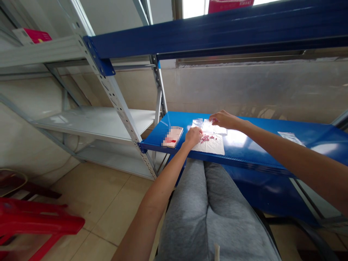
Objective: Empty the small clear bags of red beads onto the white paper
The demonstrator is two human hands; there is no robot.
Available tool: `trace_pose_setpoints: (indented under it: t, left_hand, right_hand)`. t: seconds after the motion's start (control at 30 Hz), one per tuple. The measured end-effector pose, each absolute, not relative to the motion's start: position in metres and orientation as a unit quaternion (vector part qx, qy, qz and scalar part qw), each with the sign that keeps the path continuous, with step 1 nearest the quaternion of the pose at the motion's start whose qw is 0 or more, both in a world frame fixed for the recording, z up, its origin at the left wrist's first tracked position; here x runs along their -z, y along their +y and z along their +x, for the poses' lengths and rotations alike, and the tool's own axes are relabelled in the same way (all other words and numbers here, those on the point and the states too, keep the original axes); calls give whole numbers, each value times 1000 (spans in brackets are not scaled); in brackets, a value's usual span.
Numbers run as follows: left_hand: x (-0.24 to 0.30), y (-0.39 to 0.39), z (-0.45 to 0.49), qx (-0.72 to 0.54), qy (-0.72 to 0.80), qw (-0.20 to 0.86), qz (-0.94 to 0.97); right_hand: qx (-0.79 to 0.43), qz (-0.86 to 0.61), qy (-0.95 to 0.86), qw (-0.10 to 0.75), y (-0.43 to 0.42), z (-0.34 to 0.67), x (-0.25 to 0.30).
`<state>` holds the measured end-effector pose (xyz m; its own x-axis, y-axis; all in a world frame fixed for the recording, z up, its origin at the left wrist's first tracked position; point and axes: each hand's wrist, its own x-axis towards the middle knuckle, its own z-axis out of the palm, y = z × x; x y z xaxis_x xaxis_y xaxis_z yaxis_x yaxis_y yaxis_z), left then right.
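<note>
My left hand rests at the left edge of a white sheet on the blue shelf, fingers curled closed. Beside its fingertips lies a small heap of pinkish-red beads or pellets. Farther back, my right hand hovers over clear plastic bags, with thumb and fingers pinched together. Whatever either hand holds is too small to make out. Another clear bag lies just behind my left hand.
A phone-like flat item, partly blurred, lies left on the blue shelf. Another clear bag lies at the right. A perforated metal post stands left, and a blue beam crosses above. A red stool stands lower left.
</note>
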<state>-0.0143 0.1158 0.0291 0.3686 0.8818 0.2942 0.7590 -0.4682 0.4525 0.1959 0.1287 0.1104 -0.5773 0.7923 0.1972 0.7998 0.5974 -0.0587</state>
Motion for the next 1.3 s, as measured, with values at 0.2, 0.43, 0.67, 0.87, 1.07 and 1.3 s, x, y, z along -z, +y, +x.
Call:
trace_pose_setpoints:
  t: [0.2,0.43,0.67,0.87,1.07,1.3]
  left_hand:
    - [-33,111,-18,-299,497,131,804]
    - [-43,100,-9,-459,452,374,667]
    - [-32,79,20,-443,349,631,533]
    - [-30,83,14,-479,432,499,578]
    - [-44,103,-2,-452,422,370,693]
    - [-35,112,3,-359,475,199,778]
  right_hand:
    - [35,-473,-866,158,118,204,-121]
    - [-157,-541,-646,515,71,208,-93]
    - [-284,-493,-478,669,29,182,-31]
    - [-236,-538,-563,582,34,193,-45]
    - [-74,-522,-764,371,63,213,-95]
    - [14,-488,-852,187,93,208,-112]
